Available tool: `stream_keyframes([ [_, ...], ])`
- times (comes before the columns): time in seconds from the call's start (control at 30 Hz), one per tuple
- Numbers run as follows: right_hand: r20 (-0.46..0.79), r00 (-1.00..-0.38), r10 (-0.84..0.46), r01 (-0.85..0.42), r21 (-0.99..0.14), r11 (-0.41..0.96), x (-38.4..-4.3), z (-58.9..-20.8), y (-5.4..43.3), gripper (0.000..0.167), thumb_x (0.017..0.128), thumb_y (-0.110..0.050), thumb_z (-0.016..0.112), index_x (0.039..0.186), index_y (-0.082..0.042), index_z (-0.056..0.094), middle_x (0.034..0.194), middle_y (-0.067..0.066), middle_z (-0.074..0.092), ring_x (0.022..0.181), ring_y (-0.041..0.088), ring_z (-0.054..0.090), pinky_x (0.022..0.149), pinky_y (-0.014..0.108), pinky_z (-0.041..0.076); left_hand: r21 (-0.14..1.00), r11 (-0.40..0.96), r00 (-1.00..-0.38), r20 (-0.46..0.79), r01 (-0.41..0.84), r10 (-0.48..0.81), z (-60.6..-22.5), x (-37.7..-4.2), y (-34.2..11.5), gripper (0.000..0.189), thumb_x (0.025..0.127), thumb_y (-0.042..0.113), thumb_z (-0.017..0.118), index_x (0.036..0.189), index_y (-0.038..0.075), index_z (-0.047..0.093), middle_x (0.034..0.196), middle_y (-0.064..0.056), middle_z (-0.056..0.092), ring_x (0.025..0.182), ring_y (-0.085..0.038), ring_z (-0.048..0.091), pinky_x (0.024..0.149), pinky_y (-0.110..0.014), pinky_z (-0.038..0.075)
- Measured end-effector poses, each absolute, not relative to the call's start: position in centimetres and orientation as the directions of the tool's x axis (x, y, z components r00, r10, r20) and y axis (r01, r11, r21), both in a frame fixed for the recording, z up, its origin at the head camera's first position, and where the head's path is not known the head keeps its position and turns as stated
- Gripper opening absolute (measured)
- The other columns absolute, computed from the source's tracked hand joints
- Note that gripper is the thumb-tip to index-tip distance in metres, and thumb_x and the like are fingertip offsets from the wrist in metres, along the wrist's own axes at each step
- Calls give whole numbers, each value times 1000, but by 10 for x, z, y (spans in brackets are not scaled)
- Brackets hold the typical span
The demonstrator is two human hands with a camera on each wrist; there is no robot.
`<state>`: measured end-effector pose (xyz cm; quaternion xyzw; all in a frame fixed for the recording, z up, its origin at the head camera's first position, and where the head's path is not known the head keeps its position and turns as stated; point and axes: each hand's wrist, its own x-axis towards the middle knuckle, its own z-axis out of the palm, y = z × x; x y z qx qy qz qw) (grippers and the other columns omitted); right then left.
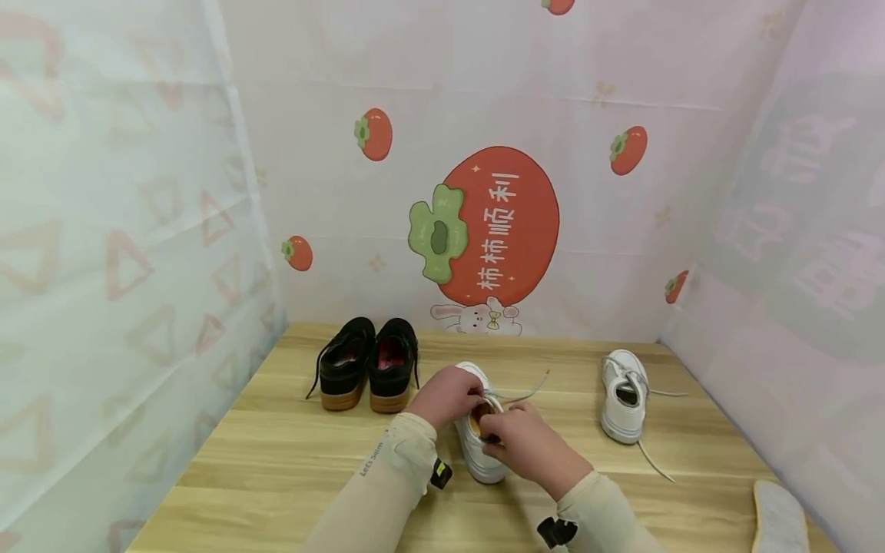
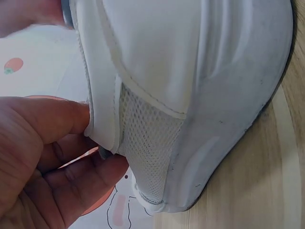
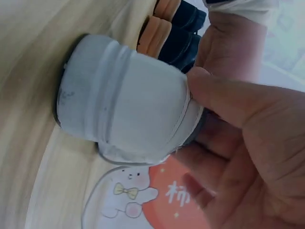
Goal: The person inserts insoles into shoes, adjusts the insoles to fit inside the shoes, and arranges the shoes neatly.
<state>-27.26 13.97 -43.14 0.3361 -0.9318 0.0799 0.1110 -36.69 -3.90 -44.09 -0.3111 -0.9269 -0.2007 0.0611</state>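
A white sneaker (image 1: 480,463) stands on the wooden table between both hands, toe away from me. My left hand (image 1: 451,395) pinches the edge of its lace opening; in the left wrist view the thumb and fingers (image 2: 66,114) lie on either side of that edge, above a mesh panel. At the heel collar, my right hand (image 1: 535,445) grips the rim, and the right wrist view shows the thumb (image 3: 224,93) on the collar. Orange-brown shows inside the shoe, partly covered by fingers. A loose grey lace (image 1: 528,393) trails right from the sneaker.
Another white sneaker (image 1: 624,418) stands at the right with loose laces. Two black shoes (image 1: 390,376) with tan soles stand side by side at the back left. A pale insole (image 1: 781,516) lies at the front right edge. Printed cloth walls (image 1: 325,192) enclose the table.
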Motion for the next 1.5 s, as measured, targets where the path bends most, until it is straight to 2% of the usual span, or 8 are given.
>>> stream_keyframes([
  [0.17, 86, -810, -580, -585, -182, 790, -278, -433, 137, 21, 91, -27, 81, 83, -24, 61, 68, -17, 56, 66, 4, 53, 91, 51, 41, 344, 728, -805, 234, 593, 545, -440, -364, -39, 12, 97, 22, 78, 86, 22, 81, 79, 14, 71, 75, -7, 59, 76, -26, 52],
  [0.37, -59, -844, -533, -492, -309, 814, -292, -429, 134, 42, 86, -32, 82, 63, -25, 48, 61, -14, 39, 60, 6, 39, 83, 45, 29, 362, 721, -806, 239, 591, 541, -440, -366, -37, 12, 98, 24, 78, 86, 23, 80, 81, 14, 72, 77, -7, 58, 77, -26, 52],
  [0.6, -175, -859, -481, -418, -303, 856, -296, -424, 130, 46, 81, -35, 83, 58, -23, 45, 62, -9, 37, 64, 10, 40, 83, 43, 29, 364, 712, -798, 211, 600, 564, -439, -365, -32, 14, 98, 23, 77, 85, 22, 80, 78, 14, 70, 74, -7, 57, 74, -25, 50],
  [0.8, -35, -845, -534, -509, -256, 822, -286, -430, 143, 26, 83, -30, 81, 70, -21, 61, 77, -9, 55, 85, 16, 51, 89, 50, 36, 217, 706, -738, 223, 675, 637, -435, -349, -33, 17, 98, 18, 72, 84, 21, 81, 81, 12, 69, 74, -7, 55, 77, -25, 51],
  [0.9, 117, -809, -575, -587, -187, 788, -277, -433, 157, 8, 82, -24, 82, 86, -22, 76, 96, -9, 68, 110, 23, 58, 95, 60, 40, 141, 601, -617, 200, 787, 761, -429, -330, -40, 11, 95, 22, 74, 88, 24, 81, 86, 14, 69, 78, -3, 57, 79, -22, 53],
  [1.03, 223, -767, -602, -635, -127, 762, -274, -431, 171, 20, 80, -20, 89, 98, -25, 81, 107, -10, 72, 128, 32, 56, 95, 62, 43, 159, 462, -480, 103, 872, 871, -421, -312, -46, 10, 93, 30, 78, 101, 24, 78, 95, 16, 70, 85, 2, 60, 81, -18, 53],
  [1.3, 108, -819, -563, -569, -275, 775, -280, -441, 166, 20, 75, -36, 94, 80, -23, 78, 89, -12, 67, 110, 22, 53, 90, 47, 40, 184, 516, -529, 27, 836, 848, -443, -307, -35, 20, 85, 29, 86, 84, 27, 66, 77, 18, 59, 69, 0, 47, 64, -16, 42],
  [1.5, 108, -839, -534, -536, -345, 771, -280, -449, 164, 24, 73, -40, 95, 76, -25, 77, 88, -11, 63, 104, 18, 48, 88, 43, 38, 103, 535, -541, 40, 839, 840, -447, -307, -36, 22, 85, 36, 88, 83, 28, 68, 76, 20, 60, 67, 1, 48, 64, -16, 42],
])
